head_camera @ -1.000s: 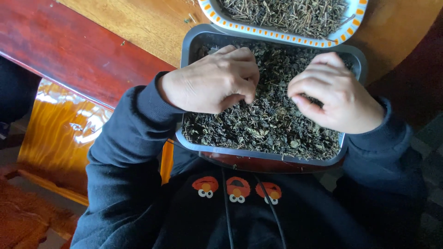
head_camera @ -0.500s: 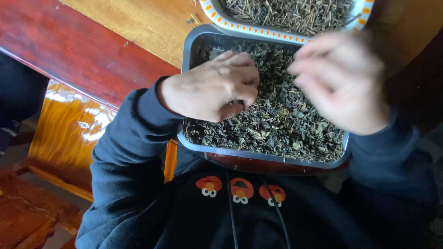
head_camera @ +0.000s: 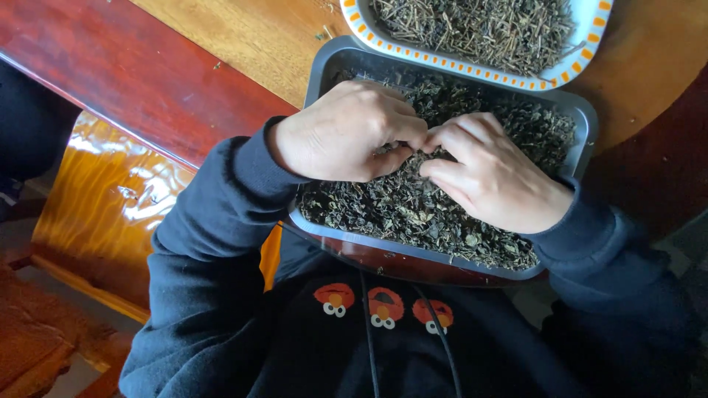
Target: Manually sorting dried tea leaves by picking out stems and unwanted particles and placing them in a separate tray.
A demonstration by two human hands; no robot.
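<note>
Soft, even daylight fills the view and the picture is sharp. White glare streaks the glossy orange wooden bench (head_camera: 96,191) at the left (the brightest spot). The dark navy sleeves (head_camera: 214,243) lose detail in shadow; the corners dim slightly.

— Where are the hands?
— Both in the grey tray (head_camera: 324,74) of dried leaves (head_camera: 413,214): left hand (head_camera: 346,133) and right hand (head_camera: 490,173) meet, fingers (head_camera: 442,136) curled, tips touching.
— Beyond it?
— A white, orange-rimmed dish (head_camera: 568,70) of twigs on the wooden surface (head_camera: 251,37).
</note>
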